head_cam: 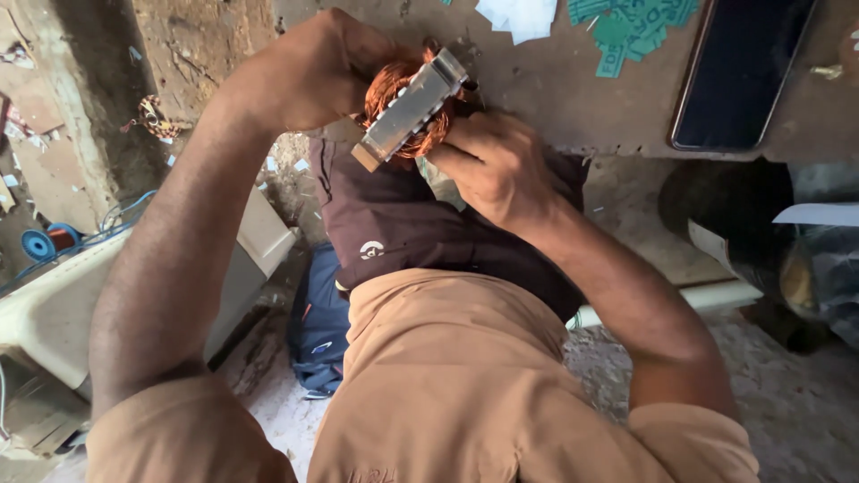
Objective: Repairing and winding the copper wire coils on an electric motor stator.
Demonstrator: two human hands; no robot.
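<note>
Head view: one copper-wound stator [410,109] clamped between left hand [318,72] and right hand [497,165]; one dark phone [741,72], green paper scraps [631,27] on surface [573,98].

Dark phone [741,72], green paper scraps [631,27], blue wire spool [38,244], white pipe [707,298].

A small repair workshop, rough and improvised, most likely for rewinding motors. Worn, stained workbench [573,98] with green paper slips [631,27] and white scraps [519,16] scattered over it, a dark phone [738,72] lying at its edge. Gritty concrete floor [796,411] littered with bits of paper. Spools of wire [49,241] (blue and copper-coloured) and a tangle of wire [154,116] down among the clutter. Motor stator [412,107] with copper windings gripped in both hands above the bench edge.
</note>
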